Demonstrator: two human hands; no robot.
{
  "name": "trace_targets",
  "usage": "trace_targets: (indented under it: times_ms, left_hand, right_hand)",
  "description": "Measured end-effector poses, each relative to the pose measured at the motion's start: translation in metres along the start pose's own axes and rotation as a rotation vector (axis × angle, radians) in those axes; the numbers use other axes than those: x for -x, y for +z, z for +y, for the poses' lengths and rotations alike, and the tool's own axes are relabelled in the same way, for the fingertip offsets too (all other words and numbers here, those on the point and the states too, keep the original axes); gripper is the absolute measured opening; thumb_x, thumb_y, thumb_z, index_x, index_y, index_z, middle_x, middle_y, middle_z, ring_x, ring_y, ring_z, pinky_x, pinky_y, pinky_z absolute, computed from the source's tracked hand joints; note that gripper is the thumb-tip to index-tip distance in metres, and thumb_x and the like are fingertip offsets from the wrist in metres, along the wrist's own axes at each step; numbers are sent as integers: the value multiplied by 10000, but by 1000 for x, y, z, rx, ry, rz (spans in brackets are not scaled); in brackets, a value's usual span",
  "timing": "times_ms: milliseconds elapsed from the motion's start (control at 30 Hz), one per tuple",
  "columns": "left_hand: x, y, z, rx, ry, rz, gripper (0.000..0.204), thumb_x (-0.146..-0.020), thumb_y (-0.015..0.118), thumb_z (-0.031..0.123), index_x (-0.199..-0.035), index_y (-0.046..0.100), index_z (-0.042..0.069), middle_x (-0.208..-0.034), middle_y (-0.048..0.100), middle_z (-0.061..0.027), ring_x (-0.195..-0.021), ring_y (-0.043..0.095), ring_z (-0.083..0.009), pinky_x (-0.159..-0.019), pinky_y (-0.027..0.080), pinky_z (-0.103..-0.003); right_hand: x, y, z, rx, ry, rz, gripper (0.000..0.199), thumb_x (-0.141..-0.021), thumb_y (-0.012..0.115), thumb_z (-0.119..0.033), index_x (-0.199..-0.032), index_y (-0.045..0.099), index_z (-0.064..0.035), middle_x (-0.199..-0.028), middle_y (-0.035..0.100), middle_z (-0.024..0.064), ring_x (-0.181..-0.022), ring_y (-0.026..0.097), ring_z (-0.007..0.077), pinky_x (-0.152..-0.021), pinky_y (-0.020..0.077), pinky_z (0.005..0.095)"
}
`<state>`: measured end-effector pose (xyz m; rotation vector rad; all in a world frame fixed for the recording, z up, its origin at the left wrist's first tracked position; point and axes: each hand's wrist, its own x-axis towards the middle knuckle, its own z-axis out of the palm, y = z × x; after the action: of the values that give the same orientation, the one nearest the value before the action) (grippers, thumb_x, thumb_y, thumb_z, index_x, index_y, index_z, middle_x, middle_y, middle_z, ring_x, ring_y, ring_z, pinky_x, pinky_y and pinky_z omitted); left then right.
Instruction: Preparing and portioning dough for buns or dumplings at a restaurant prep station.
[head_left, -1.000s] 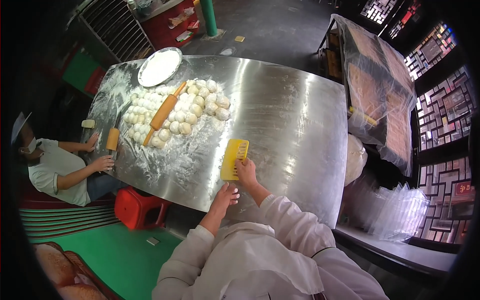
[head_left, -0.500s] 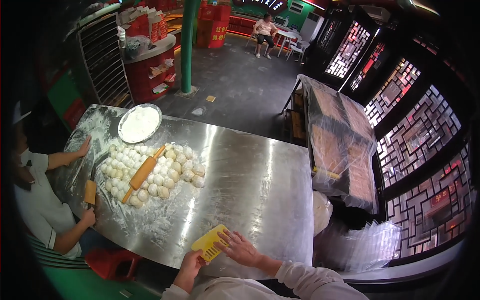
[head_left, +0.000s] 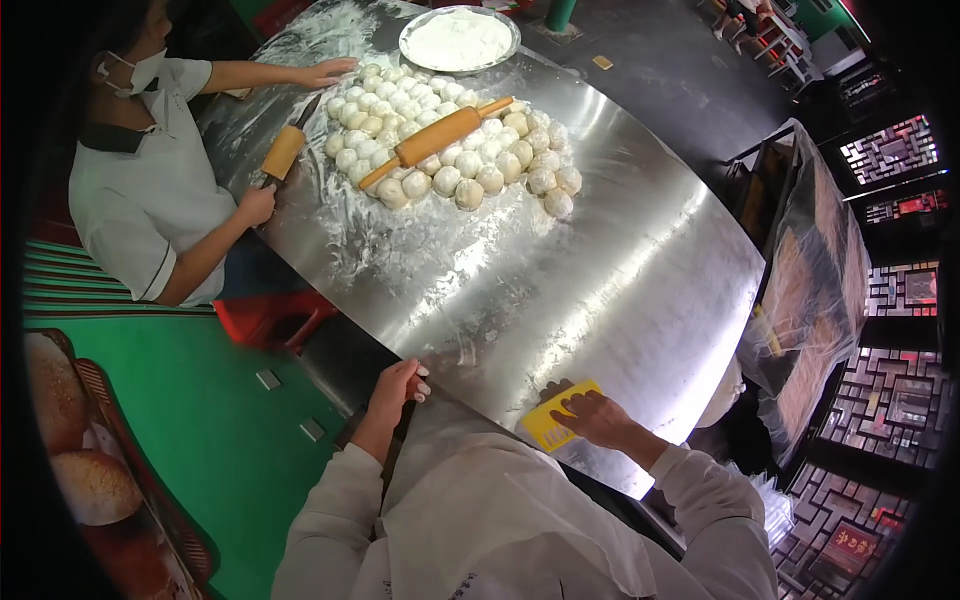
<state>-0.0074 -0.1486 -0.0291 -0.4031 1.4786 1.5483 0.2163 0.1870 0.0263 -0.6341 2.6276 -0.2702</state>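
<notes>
My right hand (head_left: 595, 418) grips a yellow dough scraper (head_left: 548, 425) with a slotted end, close to the near edge of the steel table (head_left: 620, 230). Its fingers press over the scraper's face, low over the metal. My left hand (head_left: 393, 398) is at the table's near edge, its fingers curled in and whitened with flour, with nothing visible in them. Farther off, many floured dough balls (head_left: 468, 192) lie in a cluster. A wooden rolling pin (head_left: 437, 137) rests across them.
A bowl of flour (head_left: 458, 40) stands behind the dough. At the left, a masked co-worker (head_left: 150, 190) holds a short wooden roller (head_left: 283, 152); their other hand rests on the table. A plastic-covered rack (head_left: 810, 290) stands right. A red stool (head_left: 260, 320) is below the co-worker.
The view has swung left and down. My left hand has let go of the scraper and moved left to the table edge. My right hand now holds the scraper alone, lower against the table.
</notes>
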Motion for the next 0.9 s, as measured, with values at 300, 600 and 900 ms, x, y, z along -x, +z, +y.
trace_targets:
  times_ms: [300,600,900]
  left_hand:
    - [18,-98,-7,361,81,246,275,-980,552,303,-930,619,41,-647,600,-58,-595,597,-167,-528,479,-286]
    - [-18,-141,18,386,100,331,276,-964,560,293,-975,626,25,-654,615,-67,-593,609,-165,-545,499,-267]
    - [-68,-165,90,70,392,513,223,-976,545,188,-1075,610,-1,-971,660,-129,-787,643,-139,-711,521,-261]
  right_hand:
    - [-188,-36,-41,-9,-111,256,394,-857,565,-159,-1233,586,-43,-1104,629,129,-1026,595,238,-840,500,352]
    - [-378,-104,-60,-3,-103,356,407,-814,598,-134,-1200,602,-6,-951,625,120,-954,593,265,-799,502,349]
    - [-446,-183,28,-117,28,487,352,-803,581,-95,-1147,656,-95,-996,645,92,-965,585,255,-830,484,364]
